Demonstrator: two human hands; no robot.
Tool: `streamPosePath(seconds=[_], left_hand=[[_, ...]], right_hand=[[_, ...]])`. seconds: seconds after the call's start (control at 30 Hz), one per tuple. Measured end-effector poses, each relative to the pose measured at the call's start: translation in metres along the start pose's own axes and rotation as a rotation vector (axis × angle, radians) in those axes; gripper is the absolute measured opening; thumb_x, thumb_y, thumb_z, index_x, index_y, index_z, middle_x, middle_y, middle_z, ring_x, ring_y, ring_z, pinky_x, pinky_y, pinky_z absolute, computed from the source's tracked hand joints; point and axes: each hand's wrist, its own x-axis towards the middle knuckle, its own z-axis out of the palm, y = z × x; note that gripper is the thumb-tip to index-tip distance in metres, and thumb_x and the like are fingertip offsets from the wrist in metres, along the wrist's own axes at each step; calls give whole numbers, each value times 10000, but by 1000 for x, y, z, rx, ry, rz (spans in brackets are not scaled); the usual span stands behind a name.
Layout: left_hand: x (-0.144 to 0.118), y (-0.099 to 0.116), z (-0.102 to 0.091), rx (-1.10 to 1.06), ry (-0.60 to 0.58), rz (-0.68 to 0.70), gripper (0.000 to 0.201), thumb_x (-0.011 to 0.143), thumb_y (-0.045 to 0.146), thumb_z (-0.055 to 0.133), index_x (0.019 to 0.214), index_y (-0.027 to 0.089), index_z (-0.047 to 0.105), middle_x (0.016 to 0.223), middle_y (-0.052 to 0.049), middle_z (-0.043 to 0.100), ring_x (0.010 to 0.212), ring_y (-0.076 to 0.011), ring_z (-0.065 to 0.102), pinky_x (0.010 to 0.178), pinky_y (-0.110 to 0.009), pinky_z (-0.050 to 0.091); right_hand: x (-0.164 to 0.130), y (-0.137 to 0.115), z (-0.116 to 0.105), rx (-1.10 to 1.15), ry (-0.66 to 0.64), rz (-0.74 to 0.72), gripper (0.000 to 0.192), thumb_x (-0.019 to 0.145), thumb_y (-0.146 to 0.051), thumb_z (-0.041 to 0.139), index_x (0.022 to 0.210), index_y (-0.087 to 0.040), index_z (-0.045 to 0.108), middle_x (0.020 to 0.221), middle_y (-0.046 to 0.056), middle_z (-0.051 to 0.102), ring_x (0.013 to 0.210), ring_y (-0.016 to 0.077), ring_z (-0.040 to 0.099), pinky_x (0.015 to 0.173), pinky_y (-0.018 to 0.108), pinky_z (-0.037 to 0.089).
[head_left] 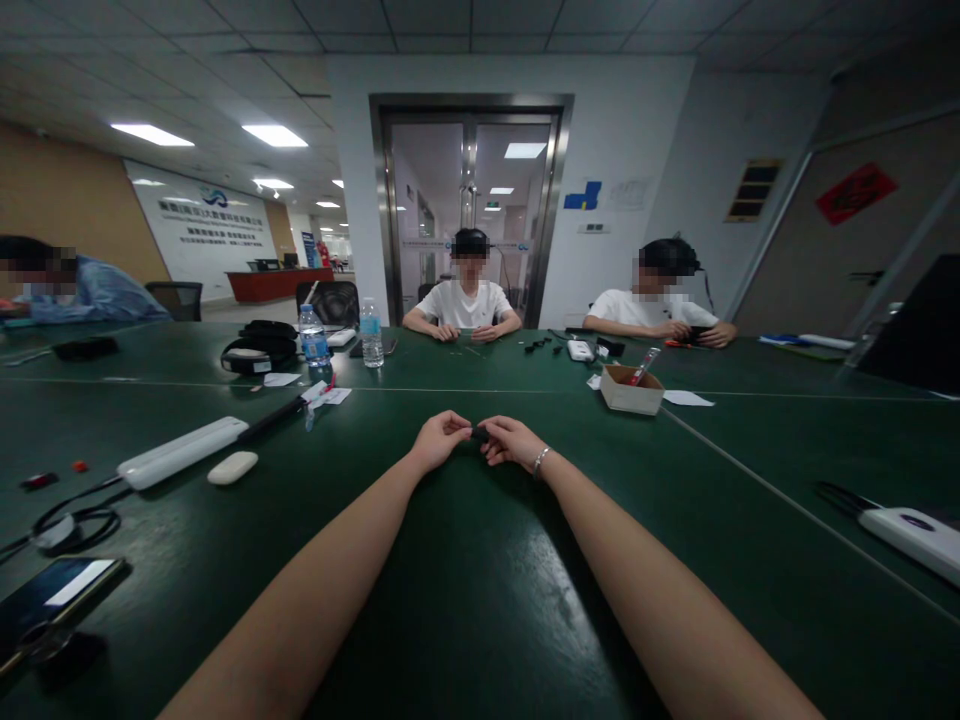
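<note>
Both my hands meet over the middle of the green table [480,560]. Between their fingertips is a small black object [478,433], too small and dark to name. My left hand [442,440] pinches its left end between thumb and fingers. From the other side, my right hand [511,442] has its fingers closed on the right part of it and covers some of it. A silver bracelet [541,461] circles my right wrist.
Left of me lie a white power strip [184,452], a white computer mouse [232,467] and a phone [60,600]. Two water bottles [371,335] stand farther back. A small open box [631,390] sits at right. Several people [465,300] sit around the table.
</note>
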Motion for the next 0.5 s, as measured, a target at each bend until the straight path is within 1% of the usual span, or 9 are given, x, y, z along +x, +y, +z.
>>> streamPosePath(seconds=[0.1,0.13,0.17,0.2,0.27,0.33,0.37,0.43,0.5], left_hand=[[0,0,0,-6,19,-20,213,661,239,691,802,120,585,759,-63,643,726,-158,619,747,-327,490],[1,0,0,-9,23,-21,214,661,238,691,803,120,584,756,-61,643,725,-157,619,746,-327,490],[1,-1,-1,-10,25,-20,214,662,238,691,805,120,584,757,-60,643,726,-157,619,747,-328,491],[1,-1,-1,-9,24,-15,213,664,238,689,808,120,584,764,-60,643,733,-157,619,750,-328,491],[1,-2,-1,-4,21,-6,207,669,235,685,811,122,585,780,-62,644,745,-157,618,757,-329,490],[1,-2,-1,-9,13,1,197,674,228,680,810,123,583,784,-62,643,745,-157,618,760,-331,490],[1,-2,-1,-15,9,3,194,674,224,679,807,122,581,783,-62,642,743,-157,618,760,-333,490],[0,-1,-1,-25,10,3,189,673,214,679,802,121,577,779,-63,640,740,-159,620,759,-335,489],[0,0,-1,-24,20,-4,185,671,206,679,799,120,576,776,-63,640,739,-161,621,760,-335,487]], right_hand=[[-3,0,-3,26,1,-99,560,663,-33,662,1099,-264,397,867,-17,496,536,91,608,507,260,563],[-4,0,-3,34,7,-111,637,627,-11,679,1116,-287,378,888,-24,478,550,90,612,524,269,568],[-4,0,-3,36,13,-105,648,625,-17,683,1123,-291,371,887,-26,470,554,87,612,531,270,570],[-3,0,-3,31,18,-88,605,651,-45,678,1122,-278,376,873,-23,473,551,84,608,531,264,569],[-1,0,-1,18,29,-44,424,750,-134,626,1099,-231,406,824,-5,500,534,81,594,511,247,564],[1,1,0,11,41,-5,222,846,-212,524,1048,-182,438,763,16,531,504,82,580,478,233,554],[2,2,0,8,38,7,166,871,-225,483,1023,-165,451,744,25,540,490,81,574,467,228,550],[2,3,-1,-4,20,-13,159,856,-190,502,1009,-163,467,780,34,550,490,78,577,464,225,549],[1,3,-3,-19,10,-79,343,757,-107,612,1051,-204,463,899,32,535,527,80,597,477,232,558]])
